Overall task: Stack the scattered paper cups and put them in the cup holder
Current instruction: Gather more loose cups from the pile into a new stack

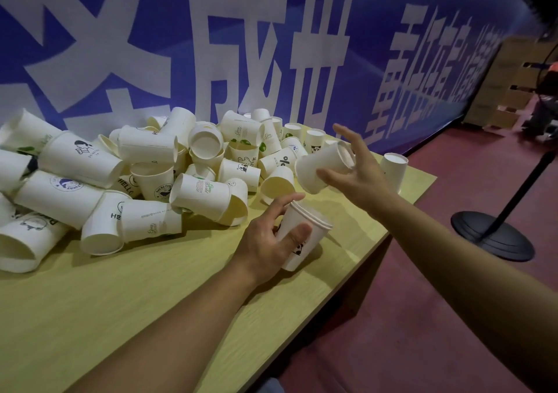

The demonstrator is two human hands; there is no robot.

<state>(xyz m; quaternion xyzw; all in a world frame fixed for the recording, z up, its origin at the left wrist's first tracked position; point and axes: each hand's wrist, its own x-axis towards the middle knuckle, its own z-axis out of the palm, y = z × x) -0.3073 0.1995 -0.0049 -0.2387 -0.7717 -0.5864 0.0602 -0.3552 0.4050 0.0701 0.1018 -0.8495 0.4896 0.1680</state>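
Observation:
A large heap of white paper cups [145, 178] with small printed logos lies scattered over the left and far side of the wooden table [151, 287]. My left hand [265, 241] grips a short stack of nested cups [305, 235] with a panda print, tilted, near the table's right edge. Above it, my right hand [359, 172] holds a single white cup [323, 166] on its side, mouth toward the lower left, pinched by thumb and fingers. No cup holder is in view.
One cup [394, 170] stands upside down at the table's far right corner. A blue banner with white characters [241, 45] runs behind the table. A black stanchion base [492, 238] stands on the red floor at right, cardboard boxes [507, 90] beyond.

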